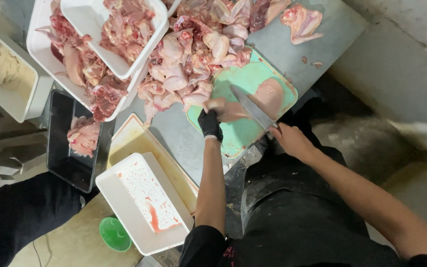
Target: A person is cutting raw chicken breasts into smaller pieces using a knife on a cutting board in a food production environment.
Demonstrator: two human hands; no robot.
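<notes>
My left hand (pixel 210 121), in a black glove, grips a pale raw chicken piece (pixel 268 94) lying on the green cutting board (pixel 245 79). My right hand (pixel 288 138) is closed on the handle of a large knife (pixel 250 106), whose blade lies across the meat between the two hands. A big heap of raw chicken pieces (pixel 191 54) is piled on the steel table just behind the board, touching its far edge.
Two stacked white tubs (pixel 40 47) hold more chicken. A white tub (pixel 25 101) of pale stuff stands at far left, a black tray (pixel 60 153) with one piece, an empty stained white tub (pixel 124 217), a green cup (pixel 114 235). Another person's dark sleeve (pixel 21 212) shows lower left.
</notes>
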